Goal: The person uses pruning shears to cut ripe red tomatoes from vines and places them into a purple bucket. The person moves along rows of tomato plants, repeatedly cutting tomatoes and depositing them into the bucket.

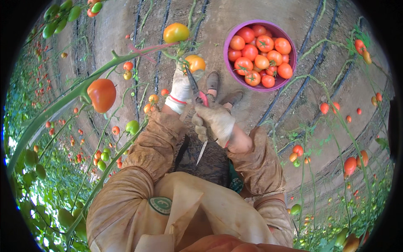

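Observation:
My left hand (182,82), in a white glove with a red cuff band, cups a yellow-orange tomato (195,63) from below. That tomato hangs on a green truss stem, beside a larger yellow-green tomato (176,32). My right hand (217,121), in a soiled glove, grips scissors (202,97) with red-pink handles. The scissor blades point up and left, their tips beside the stem at the cupped tomato's left side. A narrow pointed metal blade (201,153) juts out below my right hand; what it belongs to is hidden.
A purple tub (227,64) full of red and orange tomatoes stands on the soil, beyond my feet to the right. A thick green vine (59,104) with a red tomato (101,95) crosses the left side. Dark drip hoses (299,83) run along the ground. More tomato plants hang at both sides.

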Available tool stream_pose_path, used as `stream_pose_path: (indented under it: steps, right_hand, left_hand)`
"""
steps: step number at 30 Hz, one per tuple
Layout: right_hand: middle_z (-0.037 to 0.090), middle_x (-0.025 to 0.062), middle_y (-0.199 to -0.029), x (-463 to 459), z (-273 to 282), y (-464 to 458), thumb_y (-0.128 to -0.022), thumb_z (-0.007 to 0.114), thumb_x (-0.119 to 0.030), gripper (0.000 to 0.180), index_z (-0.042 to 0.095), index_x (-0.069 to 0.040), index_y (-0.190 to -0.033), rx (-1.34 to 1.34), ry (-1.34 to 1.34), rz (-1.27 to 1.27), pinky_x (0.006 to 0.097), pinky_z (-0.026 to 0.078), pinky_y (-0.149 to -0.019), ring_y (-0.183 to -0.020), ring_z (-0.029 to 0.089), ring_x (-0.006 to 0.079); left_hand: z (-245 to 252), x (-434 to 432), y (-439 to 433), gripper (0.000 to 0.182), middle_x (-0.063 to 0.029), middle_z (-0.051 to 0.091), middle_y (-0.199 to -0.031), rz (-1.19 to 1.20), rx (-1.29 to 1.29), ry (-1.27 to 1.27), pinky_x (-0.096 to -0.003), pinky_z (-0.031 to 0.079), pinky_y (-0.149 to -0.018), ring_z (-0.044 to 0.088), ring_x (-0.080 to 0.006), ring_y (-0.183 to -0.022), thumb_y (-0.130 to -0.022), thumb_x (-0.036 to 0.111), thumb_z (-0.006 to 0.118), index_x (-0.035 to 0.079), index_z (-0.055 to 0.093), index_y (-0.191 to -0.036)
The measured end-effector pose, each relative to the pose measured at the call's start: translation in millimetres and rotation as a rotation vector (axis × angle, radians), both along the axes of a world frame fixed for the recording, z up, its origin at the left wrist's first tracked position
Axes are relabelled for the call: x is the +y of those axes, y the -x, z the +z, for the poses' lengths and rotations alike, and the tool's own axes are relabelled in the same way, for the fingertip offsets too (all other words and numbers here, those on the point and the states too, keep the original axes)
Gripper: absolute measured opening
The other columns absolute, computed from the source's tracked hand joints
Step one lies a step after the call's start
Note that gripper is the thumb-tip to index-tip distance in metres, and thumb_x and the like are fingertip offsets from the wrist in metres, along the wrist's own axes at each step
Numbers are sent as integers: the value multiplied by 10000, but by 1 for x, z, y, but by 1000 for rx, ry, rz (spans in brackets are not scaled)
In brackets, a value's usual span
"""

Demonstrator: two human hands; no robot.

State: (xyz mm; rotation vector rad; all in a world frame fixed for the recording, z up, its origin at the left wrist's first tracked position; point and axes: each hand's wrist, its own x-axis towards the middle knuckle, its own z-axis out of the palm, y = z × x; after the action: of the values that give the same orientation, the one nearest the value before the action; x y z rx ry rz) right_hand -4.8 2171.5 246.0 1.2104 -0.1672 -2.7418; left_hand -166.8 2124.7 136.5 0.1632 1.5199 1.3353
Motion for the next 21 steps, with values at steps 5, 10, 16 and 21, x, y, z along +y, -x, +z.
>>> stream_pose_path:
  steps: [5,10,16,21]
  right_hand:
    - [447,-22,-592,-4,10,-22,-956,616,-329,243,519,-106,-962,-99,-45,-88,300,328,-376,-418,402,114]
    - [466,-12,-649,-26,18,-68,-965,582,-230,152,517,-108,-1026,-165,-91,-312,285,359,-422,-489,444,116]
    - [536,14,-698,-79,-8,-130,-978,539,-204,352,492,-157,-1323,-407,166,-755,307,418,-444,-506,496,142]
    - [557,46,-782,-134,-25,-168,-967,531,-236,456,428,-109,-1393,-482,143,-1045,361,452,-529,-578,525,187]
  left_hand:
    - [4,23,-23,588,-51,606,-1152,-109,-72,-69,-309,526,-880,605,-165,-1036,-746,35,798,65,502,-1253]
    - [-26,66,-61,490,-40,614,-1103,-221,-244,48,-292,540,-818,619,-151,-971,-799,115,779,69,523,-1215]
    - [-143,178,-94,342,-27,615,-1129,-405,-250,169,-348,530,-904,597,-159,-1015,-872,189,731,75,609,-1171]
    - [-170,196,-101,525,-203,567,-1260,-352,-2,364,-416,520,-893,575,-369,-1157,-913,157,652,36,444,-1380]
